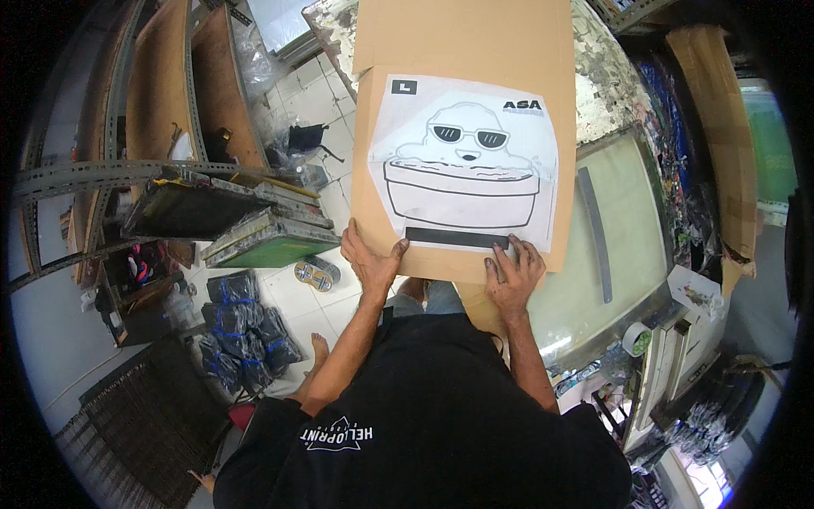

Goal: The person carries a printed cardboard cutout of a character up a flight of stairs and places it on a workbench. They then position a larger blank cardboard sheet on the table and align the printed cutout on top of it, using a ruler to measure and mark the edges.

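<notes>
A brown cardboard sheet (465, 51) is in front of me, with a white printed sheet (462, 199) lying on it. The print shows a smiling figure in sunglasses above a tub, and a black strip (454, 237) runs along its lower edge. My left hand (370, 259) grips the cardboard's lower left edge, thumb on top and fingers partly hidden beneath. Over the lower right edge lies my right hand (515, 276), its bent fingers apart on the surface, fingertips touching the right end of the black strip.
A glass-like panel in a frame (627, 229) lies on the table at right, with a long grey strip (596, 229) on it. Framed screens (271, 240) lean at left by a metal rack. Black wrapped bundles (237, 318) sit on the tiled floor near a sandal (315, 275).
</notes>
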`<state>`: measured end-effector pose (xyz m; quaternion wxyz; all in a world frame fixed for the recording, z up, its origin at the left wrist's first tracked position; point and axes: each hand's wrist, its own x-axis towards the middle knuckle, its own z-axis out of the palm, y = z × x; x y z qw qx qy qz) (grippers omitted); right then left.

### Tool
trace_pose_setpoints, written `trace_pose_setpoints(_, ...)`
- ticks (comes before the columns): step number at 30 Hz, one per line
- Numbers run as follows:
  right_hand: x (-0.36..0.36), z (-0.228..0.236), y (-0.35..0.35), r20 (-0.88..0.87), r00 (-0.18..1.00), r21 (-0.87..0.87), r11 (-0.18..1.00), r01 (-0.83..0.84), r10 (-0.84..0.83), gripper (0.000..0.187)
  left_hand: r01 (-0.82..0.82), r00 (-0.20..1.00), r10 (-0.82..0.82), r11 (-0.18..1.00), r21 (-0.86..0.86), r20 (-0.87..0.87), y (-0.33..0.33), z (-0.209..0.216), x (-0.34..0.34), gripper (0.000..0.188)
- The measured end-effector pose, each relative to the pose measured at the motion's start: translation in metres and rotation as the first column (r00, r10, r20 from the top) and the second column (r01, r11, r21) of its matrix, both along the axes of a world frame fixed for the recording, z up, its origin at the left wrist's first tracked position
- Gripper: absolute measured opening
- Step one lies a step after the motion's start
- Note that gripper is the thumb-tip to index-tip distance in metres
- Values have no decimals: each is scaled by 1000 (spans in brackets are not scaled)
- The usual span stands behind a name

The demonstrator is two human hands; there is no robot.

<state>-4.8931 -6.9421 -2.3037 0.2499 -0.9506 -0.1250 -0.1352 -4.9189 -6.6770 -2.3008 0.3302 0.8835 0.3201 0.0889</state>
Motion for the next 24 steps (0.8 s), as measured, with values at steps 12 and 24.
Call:
trace_pose_setpoints(12, 3, -1, 0, 17, 1000, -7, 1000, 2, -2, 30, 9, 1000, -9, 1000, 9, 20, 1, 0, 4, 105)
trace_pose_setpoints(24, -4, 1, 2, 13, 1000, -7, 1000, -9, 9, 30, 3, 1000, -3, 1000, 4, 4, 2, 6, -6, 106)
